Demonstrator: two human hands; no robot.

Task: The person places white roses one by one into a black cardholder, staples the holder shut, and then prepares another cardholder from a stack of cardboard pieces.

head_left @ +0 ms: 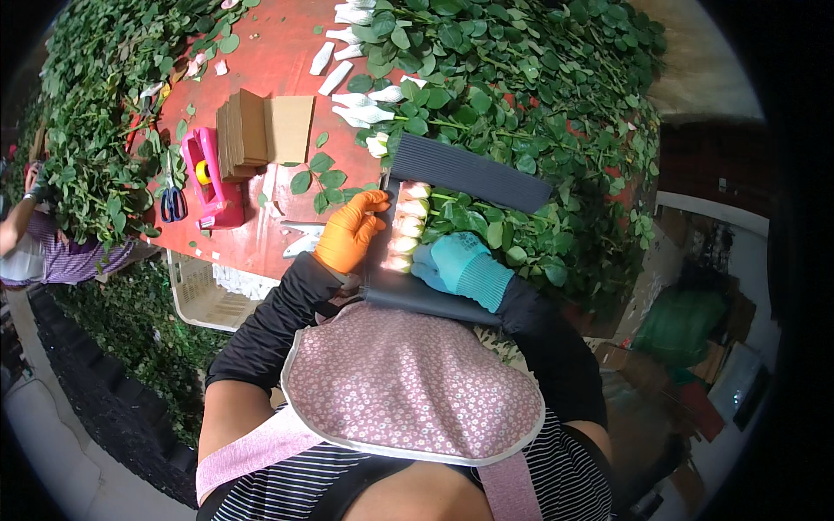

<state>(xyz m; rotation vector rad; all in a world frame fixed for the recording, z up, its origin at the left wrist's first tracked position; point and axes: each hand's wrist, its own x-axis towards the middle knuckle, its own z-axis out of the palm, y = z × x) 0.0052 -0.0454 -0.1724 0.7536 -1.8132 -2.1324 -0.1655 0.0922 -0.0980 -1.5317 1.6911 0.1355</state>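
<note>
A row of pale pink and cream rose heads [410, 225] lies in front of me, their leafy stems pointing right. Beneath and around them is a dark wrapping sheet or tray, with a ribbed dark panel [470, 172] lying over the stems at its far side. My left hand [352, 231], in an orange glove, is at the left edge of the dark material, fingers bent; whether it pinches that edge is unclear. My right hand [449, 260], in a teal knitted glove, rests against the nearest rose heads, its fingertips partly hidden. One more cream rose [377, 145] lies beyond the panel.
Folded cardboard [242, 133], a pink tape dispenser [225, 205] and blue-handled scissors [173, 202] stand or lie on the red table [280, 71] at left. White netted buds [352, 101] lie beyond. Rose stems [554, 84] cover the right. A plastic crate [189, 306] is below; another person [52, 247] is far left.
</note>
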